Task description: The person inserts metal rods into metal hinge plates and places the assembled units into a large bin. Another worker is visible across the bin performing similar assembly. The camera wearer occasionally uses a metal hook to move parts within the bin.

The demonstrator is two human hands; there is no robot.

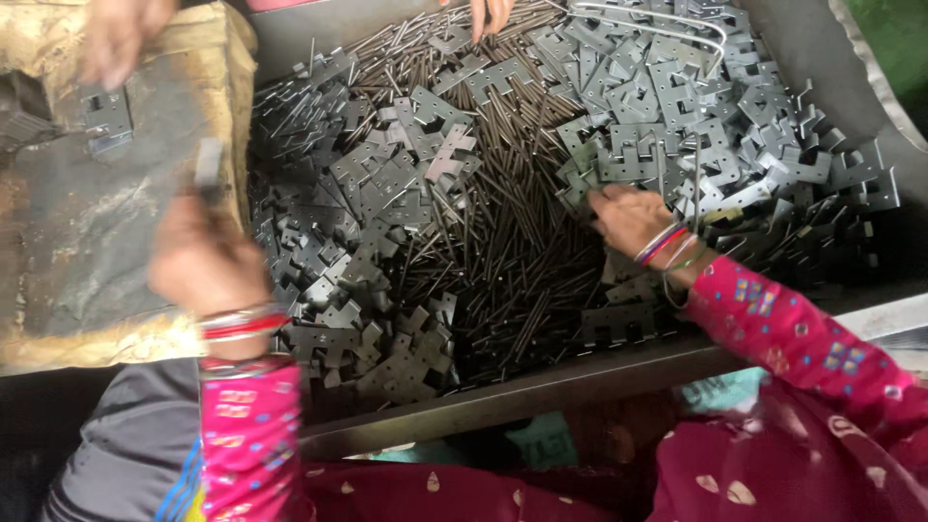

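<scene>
A wide metal bin (831,58) holds a deep heap of grey stamped hinge leaves (667,106), with a band of thin steel pins (503,242) running down its middle. Left of it lies a worn, padded work board (87,242) with one assembled hinge (106,121) on it. The left hand (208,261) is raised over the board's edge, fingers closed round a small grey metal piece (208,159). The right hand (628,217) reaches into the heap, fingers spread among the leaves; whether it grasps one cannot be told. Another person's hands show at the top edge.
</scene>
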